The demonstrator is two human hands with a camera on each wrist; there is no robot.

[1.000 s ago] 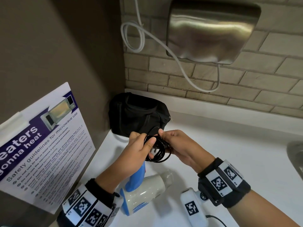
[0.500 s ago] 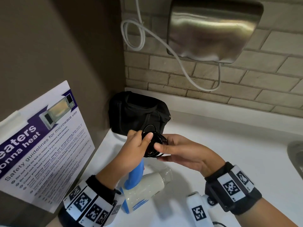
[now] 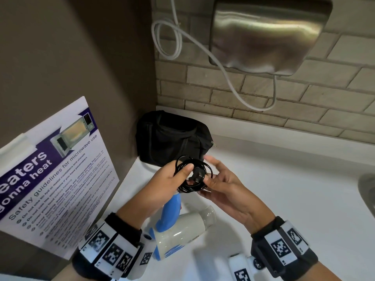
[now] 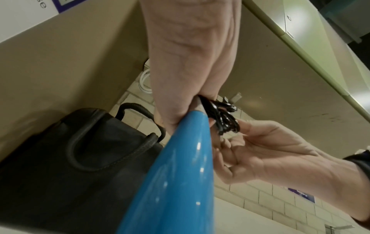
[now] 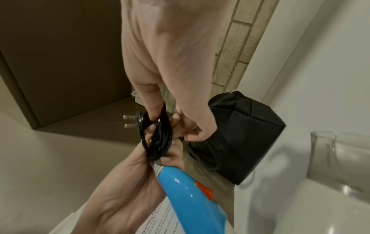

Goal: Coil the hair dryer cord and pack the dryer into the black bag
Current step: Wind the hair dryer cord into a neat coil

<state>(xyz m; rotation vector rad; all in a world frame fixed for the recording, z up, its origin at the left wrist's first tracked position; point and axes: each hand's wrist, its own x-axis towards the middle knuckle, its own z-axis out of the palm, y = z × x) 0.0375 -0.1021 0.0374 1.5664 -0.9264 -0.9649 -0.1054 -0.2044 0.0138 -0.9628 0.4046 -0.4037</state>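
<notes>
Head view: cord (image 3: 192, 175) coiled, pinched in my left hand (image 3: 165, 184); right hand (image 3: 221, 186) fingers pinch plug (image 3: 197, 176); dryer (image 3: 178, 230) unpacked, bag (image 3: 172, 138) at bench's back corner.

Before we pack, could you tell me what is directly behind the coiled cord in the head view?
Behind the coiled cord stands the black bag against the corner wall. The hands cover its lower front, and its inside cannot be seen.

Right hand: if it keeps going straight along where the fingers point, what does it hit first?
The right hand points left, toward the left hand. First in line is the coiled cord and its plug, which the fingers already touch; past that, the left hand's thumb. The black bag lies farther back, probably off that line.
</notes>
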